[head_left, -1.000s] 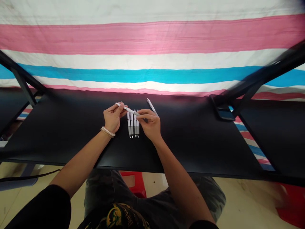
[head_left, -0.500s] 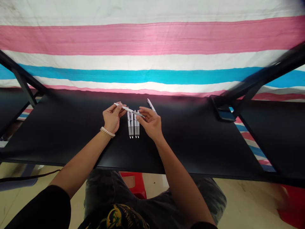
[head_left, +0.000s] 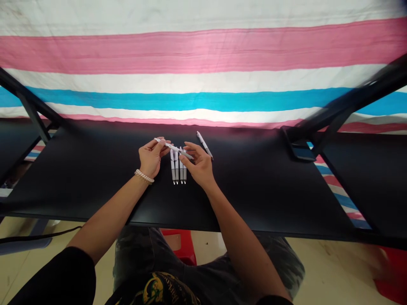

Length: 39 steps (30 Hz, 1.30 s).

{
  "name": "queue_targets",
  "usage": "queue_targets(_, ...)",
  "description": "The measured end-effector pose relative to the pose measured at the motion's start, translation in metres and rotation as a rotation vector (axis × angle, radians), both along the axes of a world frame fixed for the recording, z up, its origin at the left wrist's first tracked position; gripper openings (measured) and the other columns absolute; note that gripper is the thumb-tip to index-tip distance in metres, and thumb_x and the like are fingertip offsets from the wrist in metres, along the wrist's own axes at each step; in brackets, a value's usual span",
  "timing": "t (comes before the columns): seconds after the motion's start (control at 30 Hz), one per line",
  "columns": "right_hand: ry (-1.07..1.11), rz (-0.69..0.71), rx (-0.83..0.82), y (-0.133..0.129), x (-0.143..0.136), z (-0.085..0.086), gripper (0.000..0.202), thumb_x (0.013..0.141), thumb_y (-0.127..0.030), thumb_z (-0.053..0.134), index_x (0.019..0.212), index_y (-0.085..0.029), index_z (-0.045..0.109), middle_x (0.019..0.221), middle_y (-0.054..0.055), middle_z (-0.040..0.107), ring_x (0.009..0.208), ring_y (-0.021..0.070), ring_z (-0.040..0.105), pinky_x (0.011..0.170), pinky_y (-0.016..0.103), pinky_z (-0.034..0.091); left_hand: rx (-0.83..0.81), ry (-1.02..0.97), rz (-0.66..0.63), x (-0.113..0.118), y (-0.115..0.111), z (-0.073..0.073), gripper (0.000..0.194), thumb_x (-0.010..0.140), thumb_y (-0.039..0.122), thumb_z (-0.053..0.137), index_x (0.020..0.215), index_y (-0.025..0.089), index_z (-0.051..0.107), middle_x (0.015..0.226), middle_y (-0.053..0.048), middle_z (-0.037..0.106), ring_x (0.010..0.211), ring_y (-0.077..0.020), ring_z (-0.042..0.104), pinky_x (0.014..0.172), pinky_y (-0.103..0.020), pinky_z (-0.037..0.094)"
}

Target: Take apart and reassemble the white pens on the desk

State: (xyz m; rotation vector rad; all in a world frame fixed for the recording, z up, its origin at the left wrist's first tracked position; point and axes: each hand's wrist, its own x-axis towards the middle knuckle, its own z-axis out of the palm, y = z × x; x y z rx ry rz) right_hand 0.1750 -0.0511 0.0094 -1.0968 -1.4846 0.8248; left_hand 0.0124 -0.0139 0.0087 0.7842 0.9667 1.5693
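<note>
A white and grey pen [head_left: 173,147] is held slantwise above the black table [head_left: 254,182]. My left hand [head_left: 151,159] pinches its upper left end between thumb and fingers. At the pen's grey lower right end, my right hand [head_left: 199,165] has its thumb and fingers closed around the barrel. Beneath the held pen, several similar pens [head_left: 177,169] lie side by side with their tips toward me; their upper ends are partly covered. One more pen [head_left: 204,144] lies aslant just beyond my right hand.
Black metal supports [head_left: 337,114] rise at the right, and another [head_left: 32,110] at the left. A dark phone-like object [head_left: 302,152] is beside the right support. Striped cloth [head_left: 203,51] hangs behind the table. A red stool [head_left: 182,245] is below the front edge.
My right hand has shifted slightly left and down, uncovering more of the loose pen behind it. The held pen has moved slightly right at its left end.
</note>
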Motion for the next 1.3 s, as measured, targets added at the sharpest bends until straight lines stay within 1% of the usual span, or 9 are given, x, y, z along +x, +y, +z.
queue_targets(0.2,-0.268,-0.045,0.063,-0.002,0.0,0.0,0.027,0.096,-0.03,0.051,0.113,-0.023,0.071,0.097,0.006,0.072,0.086,0.0188,0.067,0.076,0.031,0.052,-0.002,-0.013,0.017,-0.002,0.004,-0.001,0.031,0.071,0.035,0.082,0.089,0.013,0.07,0.087,-0.01,0.075,0.082,-0.0213,0.074,0.083,-0.039,0.059)
queue_targets(0.33,-0.204,-0.121,0.054,0.0,0.008,0.001,0.026,0.095,-0.03,0.052,0.109,-0.021,0.072,0.083,0.003,0.071,0.072,0.0156,0.063,0.063,0.027,0.048,-0.028,-0.133,0.122,-0.017,0.014,-0.003,0.019,0.074,0.027,0.079,0.083,0.013,0.07,0.087,-0.007,0.075,0.086,-0.0171,0.073,0.085,-0.031,0.059)
queue_targets(0.43,-0.143,-0.123,0.059,0.001,0.009,0.001,0.025,0.095,-0.03,0.053,0.108,-0.021,0.072,0.078,0.001,0.069,0.066,0.0139,0.06,0.057,0.025,0.044,-0.048,-0.195,0.111,-0.022,0.017,-0.004,0.014,0.075,0.024,0.078,0.08,0.013,0.07,0.086,-0.007,0.075,0.086,-0.015,0.073,0.084,-0.026,0.058)
queue_targets(0.7,-0.292,-0.071,0.168,-0.002,0.001,-0.002,0.025,0.097,-0.029,0.051,0.11,-0.021,0.07,0.082,0.004,0.069,0.066,0.0146,0.061,0.061,0.026,0.046,-0.027,-0.043,0.014,-0.005,0.005,-0.001,0.027,0.073,0.032,0.081,0.088,0.012,0.07,0.088,-0.011,0.075,0.083,-0.0197,0.073,0.078,-0.032,0.059)
queue_targets(0.87,-0.414,-0.101,0.183,-0.006,0.0,-0.004,0.032,0.096,-0.031,0.053,0.127,-0.021,0.057,0.093,0.005,0.074,0.073,0.0171,0.068,0.07,0.026,0.05,-0.002,0.033,-0.056,0.004,-0.003,0.0,0.034,0.072,0.036,0.081,0.093,0.012,0.07,0.088,-0.012,0.075,0.08,-0.0212,0.074,0.077,-0.035,0.059)
queue_targets(0.97,-0.451,-0.133,0.173,-0.008,0.0,-0.006,0.025,0.096,-0.033,0.054,0.116,-0.021,0.06,0.092,0.006,0.074,0.075,0.0191,0.07,0.072,0.028,0.05,-0.026,0.02,-0.081,0.006,-0.004,-0.002,0.035,0.071,0.037,0.082,0.093,0.012,0.07,0.091,-0.012,0.075,0.081,-0.0211,0.073,0.078,-0.035,0.058)
queue_targets(1.07,-0.371,-0.109,0.081,-0.007,0.0,-0.005,0.02,0.095,-0.038,0.055,0.101,-0.02,0.062,0.084,0.006,0.074,0.066,0.0183,0.069,0.065,0.027,0.051,-0.037,0.015,-0.096,0.006,-0.004,-0.003,0.034,0.072,0.037,0.081,0.093,0.012,0.069,0.091,-0.012,0.075,0.082,-0.0206,0.073,0.077,-0.034,0.058)
queue_targets(1.2,-0.113,0.036,-0.155,-0.004,0.0,-0.003,0.036,0.098,-0.049,0.045,0.084,-0.019,0.059,0.069,0.003,0.07,0.049,0.0135,0.064,0.049,0.023,0.048,-0.026,0.012,-0.115,0.005,-0.005,-0.002,0.034,0.072,0.037,0.081,0.093,0.012,0.069,0.091,-0.012,0.075,0.082,-0.0206,0.073,0.076,-0.033,0.059)
queue_targets(1.3,0.001,0.05,-0.196,-0.002,-0.002,-0.002,0.034,0.095,-0.051,0.049,0.098,-0.019,0.058,0.073,0.003,0.069,0.051,0.0133,0.064,0.048,0.023,0.049,-0.016,0.007,-0.109,0.005,-0.005,0.0,0.035,0.071,0.038,0.082,0.092,0.013,0.069,0.091,-0.012,0.075,0.081,-0.0211,0.073,0.077,-0.035,0.059)
